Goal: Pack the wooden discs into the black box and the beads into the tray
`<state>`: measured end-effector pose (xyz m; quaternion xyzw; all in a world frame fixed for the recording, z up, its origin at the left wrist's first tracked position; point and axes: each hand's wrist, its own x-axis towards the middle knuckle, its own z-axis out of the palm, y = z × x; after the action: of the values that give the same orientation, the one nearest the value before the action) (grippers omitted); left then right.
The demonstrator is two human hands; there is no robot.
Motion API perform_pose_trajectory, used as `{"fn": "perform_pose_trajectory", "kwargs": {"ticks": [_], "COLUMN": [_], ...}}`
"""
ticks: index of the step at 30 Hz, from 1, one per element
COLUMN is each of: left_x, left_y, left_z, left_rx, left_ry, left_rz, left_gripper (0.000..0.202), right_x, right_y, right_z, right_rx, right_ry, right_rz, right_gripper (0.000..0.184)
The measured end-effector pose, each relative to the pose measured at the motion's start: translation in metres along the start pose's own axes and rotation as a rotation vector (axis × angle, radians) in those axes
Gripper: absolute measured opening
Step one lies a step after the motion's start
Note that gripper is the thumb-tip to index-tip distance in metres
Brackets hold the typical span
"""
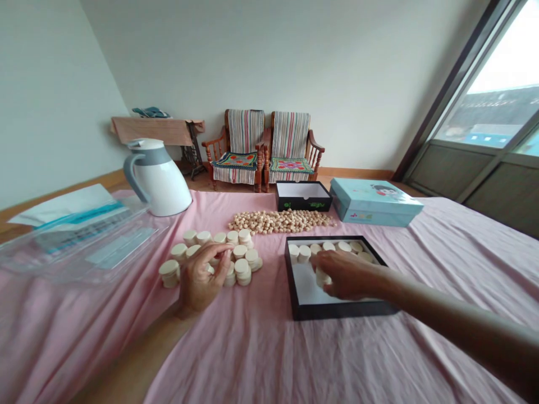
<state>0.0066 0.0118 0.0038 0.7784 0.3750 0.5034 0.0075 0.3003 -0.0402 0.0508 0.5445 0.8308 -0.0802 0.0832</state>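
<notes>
Over the pale wooden discs (241, 266), which stand in several short stacks on the pink cloth, is my left hand (201, 278). Its thumb and forefinger meet in a pinch; whether a disc is between them I cannot make out. My right hand (349, 275) reaches into a shallow black box lid (297, 311) with a white inside. A small stack of discs (323, 278) is gripped in its fingers, partly hidden by the hand. Along the far side of that lid stand more disc stacks (304, 253) in a row.
Behind lies a long heap of small wooden beads (280, 221). Further back are a black open box (304, 203) and a light blue box (370, 210). A white jug (166, 185) and clear plastic bags (84, 235) occupy the left. Two chairs (246, 163) stand beyond the cloth.
</notes>
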Motion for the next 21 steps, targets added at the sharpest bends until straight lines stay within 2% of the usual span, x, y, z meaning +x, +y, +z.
{"fn": "perform_pose_trajectory", "kwargs": {"ticks": [6,13,17,19,20,21], "left_x": [-0.002,-0.002,-0.002,-0.001,-0.001,-0.001], "left_y": [0.000,0.000,0.000,0.001,0.001,0.001], "left_z": [0.000,0.000,0.001,0.001,0.001,0.002], "left_rx": [0.005,0.020,0.016,0.021,0.024,0.025], "left_ry": [-0.010,-0.006,-0.008,-0.014,-0.015,-0.017], "left_rz": [0.006,0.030,0.027,0.027,0.027,0.027], "left_gripper": [0.013,0.011,0.012,0.012,0.012,0.012], "right_x": [0.004,0.002,-0.007,-0.013,-0.016,-0.019], "right_y": [0.000,0.001,0.006,0.007,0.006,0.005], "right_z": [0.008,0.012,-0.004,-0.016,-0.021,-0.025], "right_rx": [-0.026,0.020,0.097,0.171,0.231,0.308], "right_ry": [-0.010,-0.006,0.049,0.094,0.082,0.044], "right_rz": [0.072,0.087,0.052,0.044,0.027,-0.004], "right_gripper": [0.037,0.037,0.045,0.032,0.024,0.023]}}
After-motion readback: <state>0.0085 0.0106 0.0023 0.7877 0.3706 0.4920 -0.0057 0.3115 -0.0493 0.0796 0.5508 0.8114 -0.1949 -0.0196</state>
